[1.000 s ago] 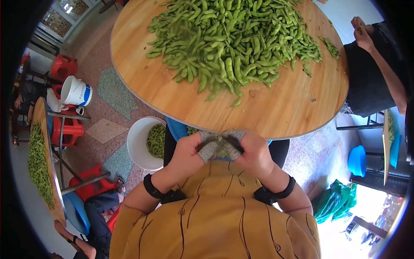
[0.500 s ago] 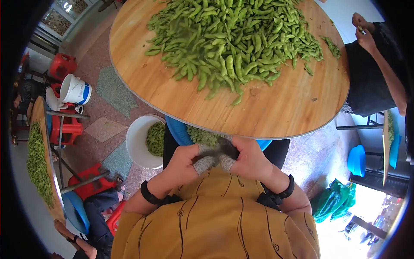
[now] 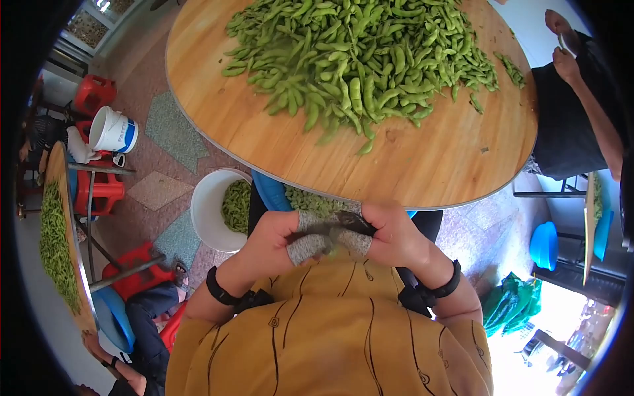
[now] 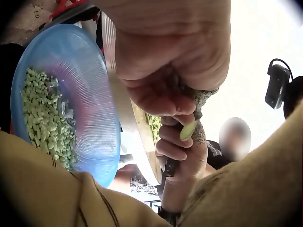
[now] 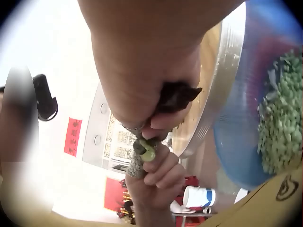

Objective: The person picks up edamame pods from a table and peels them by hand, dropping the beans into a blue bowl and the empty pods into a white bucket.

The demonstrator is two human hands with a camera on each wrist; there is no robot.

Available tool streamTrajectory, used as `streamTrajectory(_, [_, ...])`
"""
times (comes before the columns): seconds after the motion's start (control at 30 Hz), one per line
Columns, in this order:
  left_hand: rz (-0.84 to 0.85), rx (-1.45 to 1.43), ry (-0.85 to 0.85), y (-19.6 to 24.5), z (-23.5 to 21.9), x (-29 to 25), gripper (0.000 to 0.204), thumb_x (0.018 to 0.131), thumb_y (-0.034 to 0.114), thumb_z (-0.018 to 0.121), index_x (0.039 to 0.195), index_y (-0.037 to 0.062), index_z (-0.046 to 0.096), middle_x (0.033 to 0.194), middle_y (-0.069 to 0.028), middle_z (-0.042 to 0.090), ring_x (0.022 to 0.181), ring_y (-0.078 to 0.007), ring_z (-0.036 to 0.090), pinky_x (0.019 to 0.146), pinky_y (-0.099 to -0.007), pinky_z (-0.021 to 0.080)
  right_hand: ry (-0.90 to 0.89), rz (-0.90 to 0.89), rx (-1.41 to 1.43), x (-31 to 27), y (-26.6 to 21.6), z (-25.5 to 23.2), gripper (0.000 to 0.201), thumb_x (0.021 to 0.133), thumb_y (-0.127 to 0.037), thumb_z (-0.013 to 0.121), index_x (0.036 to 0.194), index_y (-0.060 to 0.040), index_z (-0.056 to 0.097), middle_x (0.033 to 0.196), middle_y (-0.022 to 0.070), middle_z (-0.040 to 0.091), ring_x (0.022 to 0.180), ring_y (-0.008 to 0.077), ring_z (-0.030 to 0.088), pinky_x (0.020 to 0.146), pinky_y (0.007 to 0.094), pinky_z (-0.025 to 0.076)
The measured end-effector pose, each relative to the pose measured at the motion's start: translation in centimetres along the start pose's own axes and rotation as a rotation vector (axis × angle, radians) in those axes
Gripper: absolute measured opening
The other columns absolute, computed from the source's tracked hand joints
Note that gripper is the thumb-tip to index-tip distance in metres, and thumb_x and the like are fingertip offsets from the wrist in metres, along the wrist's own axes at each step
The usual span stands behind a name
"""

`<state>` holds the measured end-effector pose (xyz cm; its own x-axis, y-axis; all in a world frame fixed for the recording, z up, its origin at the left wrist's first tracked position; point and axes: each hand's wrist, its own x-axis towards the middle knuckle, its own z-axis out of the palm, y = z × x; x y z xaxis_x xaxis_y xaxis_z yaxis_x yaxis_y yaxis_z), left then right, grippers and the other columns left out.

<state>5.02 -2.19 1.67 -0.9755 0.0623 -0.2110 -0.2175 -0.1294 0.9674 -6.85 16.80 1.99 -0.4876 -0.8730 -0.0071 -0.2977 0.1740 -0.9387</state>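
Both the left hand [image 3: 267,239] and the right hand [image 3: 396,236] have their fingers clamped on one bean pod [image 4: 188,130] above a blue basin [image 4: 102,123]. More pods [image 3: 363,53] lie piled on the bench [image 3: 429,158].

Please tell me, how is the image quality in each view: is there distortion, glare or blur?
Head view: strong fisheye bend with dark corners, glare at lower right; the bean pods are sharp. Left wrist view: the left hand is close and blurred, the sky washed out. Right wrist view: the right hand is blurred against white glare.
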Motion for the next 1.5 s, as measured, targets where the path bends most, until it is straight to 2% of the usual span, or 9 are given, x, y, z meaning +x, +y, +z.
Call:
streamTrajectory(0.07, [0.111, 0.121, -0.024, -0.9, -0.1, 0.0, 0.020, 0.084, 0.012, 0.070, 0.101, 0.0031, 0.065, 0.076, -0.0039, 0.064, 0.064, -0.0126, 0.058, 0.058, -0.0270, 0.046, -0.062, 0.184, 0.087, 0.4, -1.3, -0.2, 0.017, 0.076, -0.009, 0.068, 0.086, 0.0027, 0.058, 0.074, 0.0195, 0.060, 0.067, 0.0370, 0.059, 0.060, 0.0384, 0.048])
streamTrajectory(0.13, [0.321, 0.806, 0.020, -2.2, -0.5, 0.3, 0.022, 0.078, 0.009, 0.074, 0.098, 0.0038, 0.067, 0.079, -0.0099, 0.065, 0.068, -0.0178, 0.062, 0.062, -0.0281, 0.049, -0.012, 0.172, -0.053, 0.4, 0.0, 1.1, 0.017, 0.073, -0.006, 0.067, 0.087, 0.0015, 0.059, 0.076, 0.0172, 0.063, 0.063, 0.0317, 0.058, 0.058, 0.0362, 0.047])
streamTrajectory(0.47, [0.036, 0.434, 0.433, -4.7, -5.8, -3.6, 0.017, 0.078, 0.012, 0.074, 0.090, 0.0021, 0.067, 0.083, -0.0157, 0.068, 0.068, -0.0283, 0.066, 0.062, -0.0340, 0.051, 0.194, -0.069, -0.151, 1.2, 0.0, 0.5, 0.020, 0.078, -0.011, 0.066, 0.094, -0.0002, 0.064, 0.086, 0.0192, 0.064, 0.076, 0.0399, 0.062, 0.064, 0.0408, 0.051])
streamTrajectory(0.73, [-0.106, 1.327, 0.627, -10.9, -12.1, -6.8, 0.025, 0.072, -0.003, 0.063, 0.097, -0.0001, 0.063, 0.083, -0.0184, 0.064, 0.078, -0.0381, 0.063, 0.070, -0.0427, 0.051, 0.595, 0.146, -0.705, 5.1, 3.2, -2.0, 0.024, 0.081, -0.018, 0.067, 0.091, 0.0018, 0.058, 0.080, 0.0214, 0.062, 0.072, 0.0397, 0.062, 0.062, 0.0435, 0.051])
streamTrajectory(0.83, [-0.064, 1.235, 0.621, -7.4, -9.7, -5.0, 0.025, 0.071, -0.004, 0.059, 0.096, -0.0008, 0.062, 0.091, -0.0211, 0.062, 0.084, -0.0416, 0.060, 0.072, -0.0443, 0.050, 0.554, 0.175, -0.669, 5.1, 3.2, -1.8, 0.025, 0.079, -0.019, 0.068, 0.087, 0.0020, 0.056, 0.078, 0.0219, 0.061, 0.070, 0.0395, 0.061, 0.061, 0.0424, 0.050])
streamTrajectory(1.0, [0.047, 0.353, 0.378, -1.6, -2.3, -0.3, 0.020, 0.089, 0.009, 0.062, 0.107, 0.0011, 0.062, 0.094, -0.0078, 0.066, 0.081, -0.0173, 0.064, 0.072, -0.0297, 0.052, 0.409, 0.313, -0.443, 3.2, 2.4, -2.0, 0.026, 0.080, -0.013, 0.070, 0.101, 0.0014, 0.063, 0.076, 0.0113, 0.064, 0.060, 0.0223, 0.059, 0.058, 0.0326, 0.047])
streamTrajectory(1.17, [0.068, -0.025, 0.040, -1.4, 1.2, 3.2, 0.021, 0.093, 0.013, 0.059, 0.108, -0.0018, 0.060, 0.093, -0.0037, 0.065, 0.079, -0.0095, 0.060, 0.071, -0.0248, 0.050, 0.184, 0.402, 0.443, 1.3, -0.2, -1.6, 0.025, 0.083, -0.004, 0.067, 0.105, 0.0059, 0.061, 0.088, 0.0052, 0.065, 0.081, 0.0068, 0.056, 0.071, 0.0244, 0.049])
streamTrajectory(1.43, [-0.073, 0.063, 0.094, -0.5, 1.7, 3.2, 0.011, 0.094, 0.009, 0.055, 0.097, 0.0030, 0.063, 0.078, 0.0007, 0.060, 0.065, -0.0057, 0.052, 0.059, -0.0211, 0.043, 0.137, 0.088, 0.168, -1.1, 0.0, -0.7, 0.037, 0.092, -0.002, 0.054, 0.128, 0.0029, 0.051, 0.097, 0.0039, 0.063, 0.080, 0.0093, 0.058, 0.070, 0.0224, 0.048])
streamTrajectory(1.5, [-0.078, 0.095, 0.089, -0.9, 1.7, 3.2, 0.011, 0.093, 0.010, 0.055, 0.096, 0.0033, 0.063, 0.075, 0.0010, 0.057, 0.066, -0.0069, 0.051, 0.059, -0.0228, 0.043, 0.113, 0.090, 0.104, -1.1, 0.1, -0.6, 0.039, 0.088, 0.000, 0.055, 0.127, 0.0023, 0.052, 0.097, 0.0168, 0.067, 0.089, 0.0213, 0.066, 0.080, 0.0295, 0.050])
